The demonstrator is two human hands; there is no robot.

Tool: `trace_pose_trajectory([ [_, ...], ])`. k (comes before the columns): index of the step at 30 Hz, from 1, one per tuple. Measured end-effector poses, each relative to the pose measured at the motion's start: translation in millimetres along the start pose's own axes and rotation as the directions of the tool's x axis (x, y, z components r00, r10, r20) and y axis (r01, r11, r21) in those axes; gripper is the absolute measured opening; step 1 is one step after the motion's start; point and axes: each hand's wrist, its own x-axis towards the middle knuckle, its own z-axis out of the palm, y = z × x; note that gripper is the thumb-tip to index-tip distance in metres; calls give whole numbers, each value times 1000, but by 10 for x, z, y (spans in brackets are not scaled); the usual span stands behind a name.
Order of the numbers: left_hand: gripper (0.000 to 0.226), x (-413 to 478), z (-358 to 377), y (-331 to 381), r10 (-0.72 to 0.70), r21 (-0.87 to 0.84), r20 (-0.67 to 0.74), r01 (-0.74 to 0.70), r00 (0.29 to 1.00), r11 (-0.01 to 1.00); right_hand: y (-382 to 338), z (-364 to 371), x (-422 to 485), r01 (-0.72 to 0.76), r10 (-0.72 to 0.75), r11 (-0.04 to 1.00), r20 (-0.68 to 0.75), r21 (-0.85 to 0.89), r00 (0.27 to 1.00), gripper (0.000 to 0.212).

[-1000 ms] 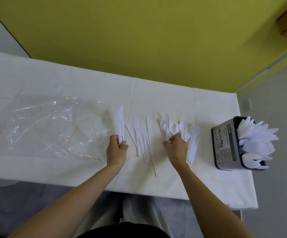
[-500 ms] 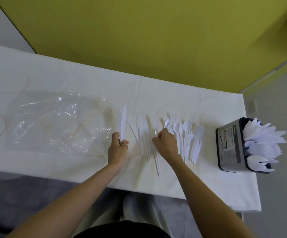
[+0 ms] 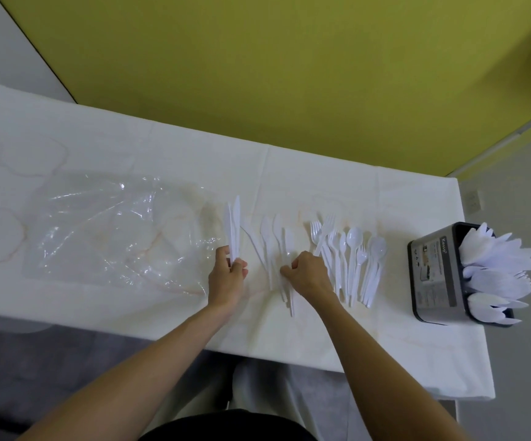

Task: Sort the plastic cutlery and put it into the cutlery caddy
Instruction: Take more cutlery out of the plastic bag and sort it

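White plastic cutlery lies in a row on the white tablecloth [image 3: 353,173]. My left hand [image 3: 227,278] grips a small bunch of knives [image 3: 233,229], blades pointing away from me. Just right of it lie several loose knives [image 3: 269,246]. My right hand [image 3: 307,275] rests on them, its fingers pinched on the handle of one knife [image 3: 288,246]. Further right lie forks [image 3: 321,237] and spoons [image 3: 353,246]. The dark cutlery caddy [image 3: 433,272] stands at the table's right end, filled with white cutlery [image 3: 496,268].
A crumpled clear plastic bag [image 3: 114,230] lies flat on the left half of the table. The yellow wall [image 3: 289,74] rises behind the table. The caddy sits close to the table's right edge. The near table edge runs just below my wrists.
My right hand has moved left, from the forks and spoons to the loose knives, and has pinched one. My left hand still holds its bunch of knives.
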Motion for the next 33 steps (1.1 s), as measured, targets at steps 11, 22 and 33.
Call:
trace_pose_trajectory([
  [11,20,78,-91,22,19,60,0,-19,1000,998,-405,85,96,-36,37,986,7,-164,999,83],
  [22,26,144,-176,75,18,65,94,-25,995,998,-439,-9,99,39,-23,986,99,-162,995,39],
  [33,24,138,-97,107,15,81,115,-24,993,996,-299,-131,70,34,-33,999,82,-12,996,34],
])
